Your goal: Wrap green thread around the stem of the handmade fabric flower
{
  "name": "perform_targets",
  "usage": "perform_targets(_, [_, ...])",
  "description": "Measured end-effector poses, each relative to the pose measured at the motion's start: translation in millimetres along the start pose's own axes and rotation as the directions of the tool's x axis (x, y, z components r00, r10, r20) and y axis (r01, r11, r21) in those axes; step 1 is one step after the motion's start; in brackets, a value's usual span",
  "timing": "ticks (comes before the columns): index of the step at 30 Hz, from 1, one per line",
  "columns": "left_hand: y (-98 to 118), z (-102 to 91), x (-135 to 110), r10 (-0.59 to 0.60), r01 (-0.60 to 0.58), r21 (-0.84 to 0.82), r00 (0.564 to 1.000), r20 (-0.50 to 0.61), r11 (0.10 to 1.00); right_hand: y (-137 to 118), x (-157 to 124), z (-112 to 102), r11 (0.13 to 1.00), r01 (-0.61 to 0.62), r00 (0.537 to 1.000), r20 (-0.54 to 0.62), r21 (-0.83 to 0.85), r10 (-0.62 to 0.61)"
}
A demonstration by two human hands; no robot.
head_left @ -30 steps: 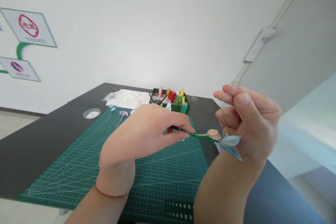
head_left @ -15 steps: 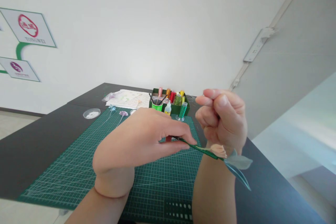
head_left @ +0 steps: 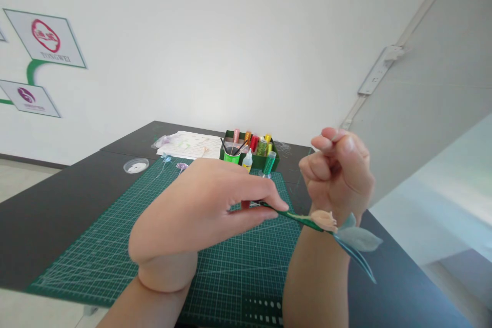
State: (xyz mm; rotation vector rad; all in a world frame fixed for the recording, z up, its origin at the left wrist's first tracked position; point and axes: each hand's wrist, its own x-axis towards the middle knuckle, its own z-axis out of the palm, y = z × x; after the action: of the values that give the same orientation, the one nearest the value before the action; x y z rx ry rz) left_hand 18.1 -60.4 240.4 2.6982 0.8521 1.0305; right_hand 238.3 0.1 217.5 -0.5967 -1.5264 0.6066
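Note:
My left hand [head_left: 207, 207] pinches the green-wrapped stem of an artificial flower [head_left: 324, 220] between thumb and fingertips. The flower lies nearly level, its head to the right: a small peach bloom with pale blue-green leaves [head_left: 359, 239] beyond it. Behind and above the bloom, my right hand [head_left: 338, 171] is raised, fingers curled and thumb pressed against the index finger. Whatever thin thing may be in that pinch is too small to make out. Both hands are over the right part of a green cutting mat [head_left: 238, 266].
A dark green box [head_left: 249, 151] of coloured thread spools stands at the back. Before it are a bright green cup [head_left: 231, 158], a glue bottle [head_left: 247, 160] and a teal spool [head_left: 270, 163]. White sheets [head_left: 188, 144], a shallow dish [head_left: 136, 166] and a blue flower [head_left: 166, 158] lie leftward.
My right hand has moved to the right, away from my left hand. The flower's head has shifted slightly right, and my left hand keeps its hold on the stem.

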Motion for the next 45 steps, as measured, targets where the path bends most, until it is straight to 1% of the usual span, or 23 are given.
perform_targets(3, [0.2, 0.6, -0.7, -0.028, 0.028, 0.015, 0.998, -0.057, 0.999, 1.9, 2.5, 0.0, 0.999, 0.043, 0.999, 0.003, -0.011, -0.043])
perform_targets(4, [-0.1, 1.0, -0.6, -0.032, 0.033, 0.017, 0.997, -0.065, 0.999, 1.8, 3.1, 0.9, 0.998, 0.052, 0.999, -0.01, 0.02, -0.052])
perform_targets(6, [-0.6, 1.8, 0.0, -0.034, 0.036, 0.018, 0.997, -0.07, 0.999, 1.0, 4.2, 4.2, 0.989, 0.061, 0.997, -0.056, 0.134, -0.054])
perform_targets(8, [0.0, 2.1, 0.6, -0.032, 0.034, 0.024, 0.995, -0.092, 0.999, 0.3, 5.5, 7.9, 0.97, 0.05, 0.995, -0.094, 0.237, -0.028])
perform_targets(11, [3.6, 1.1, 0.6, -0.025, 0.029, 0.018, 0.981, -0.191, 0.999, 0.7, 7.8, 11.5, 0.962, 0.008, 0.994, -0.106, 0.274, 0.022])
perform_targets(14, [7.5, 1.1, 0.2, -0.008, 0.012, 0.01, 0.95, -0.311, 1.0, 3.3, 9.7, 12.3, 0.963, -0.017, 0.995, -0.093, 0.269, 0.043])
perform_targets(16, [8.5, 3.3, 0.7, 0.001, 0.017, 0.039, 0.908, -0.419, 0.999, 5.6, 10.4, 12.7, 0.963, -0.03, 0.996, -0.073, 0.268, 0.052])
perform_targets(17, [8.2, 5.1, 1.3, 0.008, 0.025, 0.061, 0.874, -0.486, 0.998, 6.7, 10.5, 13.0, 0.963, -0.035, 0.997, -0.06, 0.268, 0.053])
perform_targets(19, [6.5, 9.7, 3.2, 0.039, 0.037, 0.108, 0.78, -0.624, 0.993, 7.9, 9.8, 13.8, 0.965, -0.044, 0.999, -0.005, 0.26, 0.047])
perform_targets(21, [3.1, 14.5, 6.1, 0.053, 0.059, 0.127, 0.681, -0.73, 0.99, 7.2, 7.7, 14.9, 0.971, -0.048, 0.996, 0.086, 0.234, 0.029])
perform_targets(22, [1.0, 16.5, 7.8, 0.047, 0.07, 0.12, 0.642, -0.765, 0.99, 6.2, 6.3, 15.4, 0.975, -0.05, 0.991, 0.135, 0.218, 0.02])
perform_targets(23, [-1.4, 18.2, 9.6, 0.044, 0.074, 0.113, 0.613, -0.789, 0.991, 4.8, 4.8, 15.9, 0.978, -0.049, 0.985, 0.172, 0.205, 0.013])
perform_targets(24, [-4.0, 19.5, 11.4, 0.04, 0.079, 0.108, 0.593, -0.804, 0.991, 3.2, 3.4, 16.4, 0.979, -0.049, 0.98, 0.197, 0.197, 0.01])
perform_targets(26, [-9.1, 20.8, 14.9, 0.054, 0.081, 0.125, 0.591, -0.805, 0.989, 0.2, 1.5, 16.8, 0.98, -0.054, 0.976, 0.217, 0.191, 0.011])
perform_targets(28, [-13.5, 20.9, 18.1, 0.054, 0.092, 0.137, 0.604, -0.795, 0.986, -1.6, 1.2, 16.0, 0.981, -0.062, 0.976, 0.219, 0.184, 0.021])
perform_targets(31, [-18.0, 20.2, 21.7, 0.0, 0.112, 0.086, 0.609, -0.793, 0.99, -1.7, 3.0, 11.9, 0.981, -0.072, 0.98, 0.193, 0.181, 0.037])
perform_targets(34, [-21.3, 20.2, 24.1, -0.07, 0.137, 0.015, 0.597, -0.8, 0.99, -2.3, 3.3, 4.2, 0.973, -0.073, 0.986, 0.161, 0.22, 0.038])
perform_targets(36, [-23.4, 20.5, 25.2, -0.114, 0.16, -0.022, 0.593, -0.797, 0.987, -4.8, 0.8, -2.5, 0.969, -0.055, 0.988, 0.153, 0.242, 0.018])
perform_targets(39, [-26.0, 21.1, 26.4, -0.158, 0.188, -0.056, 0.592, -0.791, 0.981, -11.3, -6.2, -14.0, 0.974, 0.011, 0.987, 0.153, 0.227, -0.047])
perform_targets(42, [-27.2, 20.9, 27.2, -0.195, 0.207, -0.088, 0.582, -0.789, 0.974, -18.2, -13.4, -26.7, 0.988, 0.069, 0.991, 0.103, 0.141, -0.084])
perform_targets(43, [-27.6, 20.6, 27.3, -0.206, 0.212, -0.098, 0.582, -0.787, 0.972, -19.8, -15.1, -31.3, 0.994, 0.069, 0.995, 0.065, 0.085, -0.075])
perform_targets(45, [-28.6, 19.5, 27.3, -0.216, 0.219, -0.105, 0.578, -0.787, 0.97, -21.5, -17.4, -41.3, 0.998, 0.028, 0.999, -0.037, -0.061, -0.03])
